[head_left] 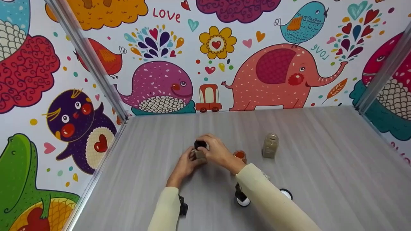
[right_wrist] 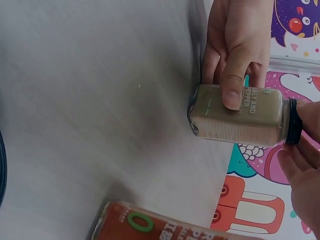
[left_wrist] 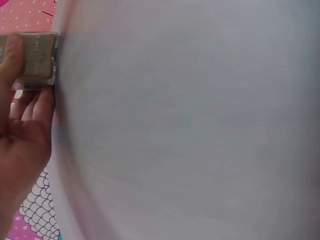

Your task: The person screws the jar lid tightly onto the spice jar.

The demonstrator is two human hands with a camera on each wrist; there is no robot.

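Note:
A clear, square-sided seasoning jar (right_wrist: pixel 265 112) labelled "salt and pepper", filled with tan powder, stands on the table. My left hand (head_left: pixel 186 165) holds it around the body, its thumb across the label in the right wrist view. On the jar's mouth sits a black lid (right_wrist: pixel 295 121). My right hand (head_left: pixel 220 152) grips that lid from above with thumb and fingers. In the left wrist view, only part of the same jar (left_wrist: pixel 37 57) shows, with the left thumb on it.
Just right of my right wrist stands a jar of orange-red spice (head_left: pixel 240 155), lidless. Farther right is another lidless jar of tan powder (head_left: pixel 270 147). Two round lids lie near my right sleeve, white side up: one lid (head_left: pixel 244 202) and a partly covered lid (head_left: pixel 286 193). Printed walls border the table.

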